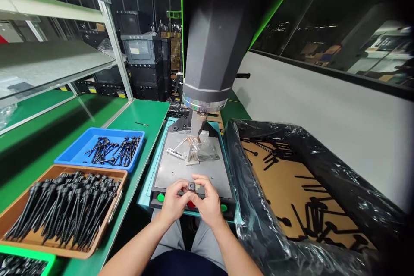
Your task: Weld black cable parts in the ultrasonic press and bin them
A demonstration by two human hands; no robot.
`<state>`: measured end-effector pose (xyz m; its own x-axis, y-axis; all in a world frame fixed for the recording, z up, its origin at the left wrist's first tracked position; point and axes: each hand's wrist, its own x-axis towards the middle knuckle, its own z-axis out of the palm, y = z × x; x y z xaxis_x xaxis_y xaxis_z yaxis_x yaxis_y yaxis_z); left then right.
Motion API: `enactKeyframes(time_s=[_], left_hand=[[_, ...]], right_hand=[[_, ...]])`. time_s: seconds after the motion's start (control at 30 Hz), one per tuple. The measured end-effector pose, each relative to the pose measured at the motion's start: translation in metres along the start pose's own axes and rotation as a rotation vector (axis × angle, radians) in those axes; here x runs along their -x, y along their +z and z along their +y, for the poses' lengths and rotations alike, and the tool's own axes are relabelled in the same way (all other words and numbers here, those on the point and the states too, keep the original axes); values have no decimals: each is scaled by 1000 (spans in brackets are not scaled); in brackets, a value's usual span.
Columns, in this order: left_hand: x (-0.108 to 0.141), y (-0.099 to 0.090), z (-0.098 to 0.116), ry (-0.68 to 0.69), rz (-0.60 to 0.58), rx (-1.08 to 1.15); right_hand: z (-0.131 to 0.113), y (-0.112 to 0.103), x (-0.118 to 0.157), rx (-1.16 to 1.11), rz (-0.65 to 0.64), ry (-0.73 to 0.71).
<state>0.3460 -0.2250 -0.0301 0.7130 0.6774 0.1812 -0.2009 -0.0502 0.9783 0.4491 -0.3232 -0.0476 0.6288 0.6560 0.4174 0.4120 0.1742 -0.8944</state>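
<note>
A small black part [191, 186] with a squarish top and a round mark in its middle is held in front of the machine's base plate. My left hand [174, 202] pinches it between thumb and fingers. On the other side, my right hand [207, 202] closes round it with the thumb near the left thumb. The part's lower end is hidden by my hands. Just beyond them, a metal fixture [193, 155] stands on the steel plate [171, 172], under the welding-type machine's tapered metal tool [197, 125]. Clear plastic film covers some of the fixture.
To the left, a brown tray [110, 215] and a blue tray [73, 148] hold many black ribbed, tie-like parts. A film-lined black box [258, 215] with long black pieces stands right. Green buttons [161, 197] sit on the machine's front. Overhead hangs its dark head [210, 43].
</note>
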Motion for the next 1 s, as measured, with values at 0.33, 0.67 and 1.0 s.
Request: enactKeyframes(time_s=[0.33, 0.67, 1.0], left_hand=[[2, -11, 12, -213, 117, 287], [35, -44, 12, -145, 160, 55], [98, -198, 78, -81, 601, -851]], right_hand=[[22, -6, 18, 18, -350, 149], [25, 33, 42, -153, -503, 313], [50, 54, 58, -242, -550, 460]])
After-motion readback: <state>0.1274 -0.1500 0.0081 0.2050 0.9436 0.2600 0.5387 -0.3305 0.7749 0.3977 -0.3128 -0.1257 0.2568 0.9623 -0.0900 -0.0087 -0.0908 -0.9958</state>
